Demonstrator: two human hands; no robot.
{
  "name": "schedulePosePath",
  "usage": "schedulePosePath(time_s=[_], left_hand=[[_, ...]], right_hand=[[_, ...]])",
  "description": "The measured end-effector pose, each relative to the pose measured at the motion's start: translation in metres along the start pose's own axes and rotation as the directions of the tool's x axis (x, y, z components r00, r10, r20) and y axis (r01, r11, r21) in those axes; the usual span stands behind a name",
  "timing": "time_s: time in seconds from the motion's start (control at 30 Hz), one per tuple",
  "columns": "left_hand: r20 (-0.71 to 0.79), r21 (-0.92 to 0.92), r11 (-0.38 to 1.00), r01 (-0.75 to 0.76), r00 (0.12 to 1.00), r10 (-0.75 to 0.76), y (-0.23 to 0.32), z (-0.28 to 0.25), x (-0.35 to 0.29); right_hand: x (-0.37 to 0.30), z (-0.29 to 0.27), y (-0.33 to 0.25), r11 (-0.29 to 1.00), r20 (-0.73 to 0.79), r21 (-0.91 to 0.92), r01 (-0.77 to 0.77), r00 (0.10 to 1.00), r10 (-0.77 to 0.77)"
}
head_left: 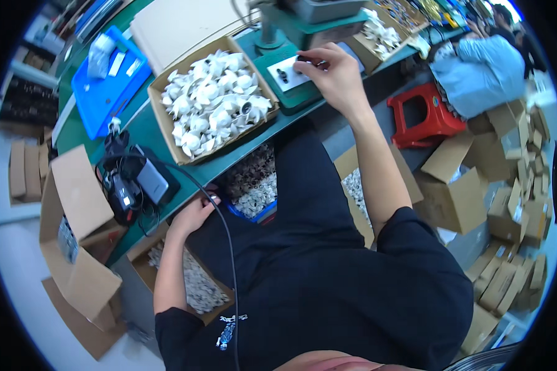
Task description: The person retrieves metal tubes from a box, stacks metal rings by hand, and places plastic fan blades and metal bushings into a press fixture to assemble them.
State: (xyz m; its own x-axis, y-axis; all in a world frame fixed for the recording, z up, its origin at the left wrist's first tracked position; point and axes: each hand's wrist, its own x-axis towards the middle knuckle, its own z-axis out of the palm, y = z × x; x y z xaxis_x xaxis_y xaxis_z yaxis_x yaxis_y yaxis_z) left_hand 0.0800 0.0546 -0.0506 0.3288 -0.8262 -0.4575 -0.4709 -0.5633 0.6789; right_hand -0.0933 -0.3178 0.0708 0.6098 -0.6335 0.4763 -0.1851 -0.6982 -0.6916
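Observation:
My right hand (332,73) reaches up to the white plate of a green press machine (284,93) on the bench, fingertips pinched on a small dark part (307,60). Two more small dark parts (283,75) lie on that plate. My left hand (196,212) is down at the front edge of the green bench (167,133), fingers curled beside a black cable (220,216); what it holds is hidden. Between the hands a cardboard box of several white plastic pieces (213,102) stands on the bench.
A blue tray (108,83) sits far left on the bench, black devices (133,182) at the front edge. Boxes of small white parts (195,287) stand under the bench. A red stool (424,114), a seated person (479,71) and several stacked cartons (507,204) are on the right.

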Motion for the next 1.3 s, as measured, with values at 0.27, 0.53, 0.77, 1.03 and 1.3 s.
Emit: schedulePosePath(time_s=[0.27, 0.53, 0.77, 1.03, 1.3], left_hand=[[-0.385, 0.638, 0.770, -0.004, 0.864, 0.324, -0.086, -0.011, 0.038], [-0.312, -0.035, 0.999, -0.028, 0.950, 0.016, -0.094, 0.058, 0.109], [-0.201, -0.259, 0.965, -0.043, 0.980, -0.011, -0.078, 0.058, 0.103], [-0.263, -0.397, 0.906, -0.150, 0.964, 0.044, -0.096, 0.073, 0.111], [-0.289, -0.507, 0.855, -0.113, 0.956, -0.045, -0.049, 0.052, 0.085]], right_hand=[[0.029, -0.039, 0.051, 0.994, -0.134, 0.096, -0.056, 0.989, 0.069], [0.120, -0.083, 0.154, 0.501, -0.206, -0.801, -0.329, 0.936, 0.286], [0.106, -0.087, 0.124, 0.838, -0.150, -0.524, -0.150, 0.985, 0.083], [0.029, -0.037, 0.044, 0.985, -0.076, 0.141, 0.100, 0.993, -0.090], [0.000, -0.005, 0.021, 0.973, -0.026, 0.145, 0.181, 0.983, -0.180]])
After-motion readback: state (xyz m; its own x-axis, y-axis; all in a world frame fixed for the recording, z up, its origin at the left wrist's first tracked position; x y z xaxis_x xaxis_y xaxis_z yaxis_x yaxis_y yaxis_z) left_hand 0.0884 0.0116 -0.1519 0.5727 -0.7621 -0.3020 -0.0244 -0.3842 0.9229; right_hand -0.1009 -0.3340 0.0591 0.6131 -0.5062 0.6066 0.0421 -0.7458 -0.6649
